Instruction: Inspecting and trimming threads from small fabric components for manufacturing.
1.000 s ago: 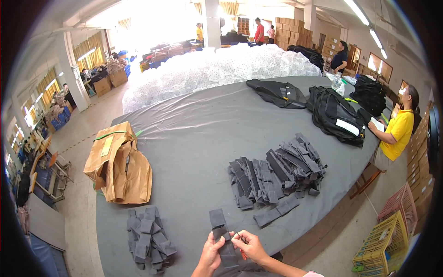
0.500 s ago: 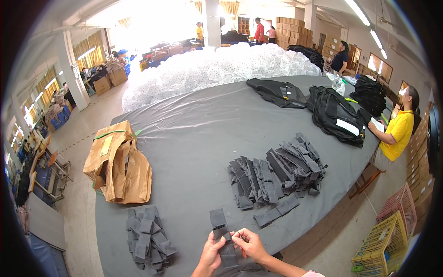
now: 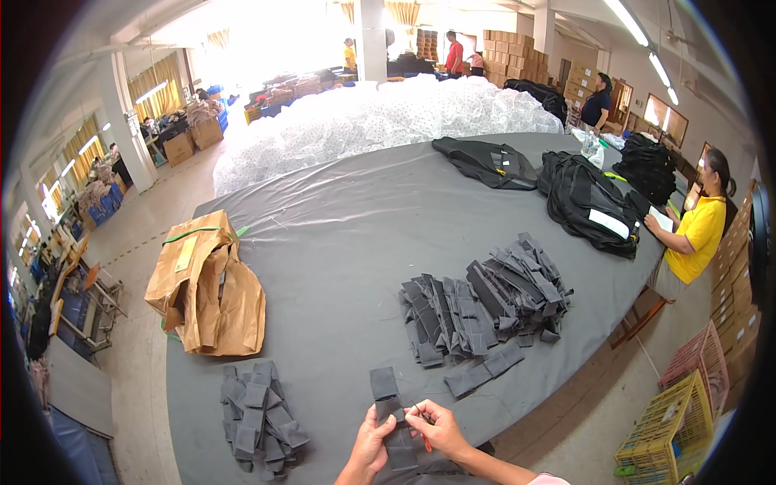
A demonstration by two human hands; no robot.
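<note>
Big grey table (image 3: 339, 242), near edge: left hand (image 3: 373, 444) and right hand (image 3: 436, 428) both pinched on a dark fabric strip (image 3: 390, 416), small finished-looking stack (image 3: 260, 416) near the corner, way bigger heap (image 3: 485, 303) looks untouched

I saw a crumpled brown paper sack (image 3: 208, 284) on the grey table (image 3: 339, 234), black bags (image 3: 586, 200) further off, a seated person in yellow (image 3: 697, 234), a yellow crate (image 3: 669, 424).

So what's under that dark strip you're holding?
Under the dark fabric strip lies the grey table cover. Both hands, left and right, hide its lower end, so anything beneath there cannot be seen.
</note>
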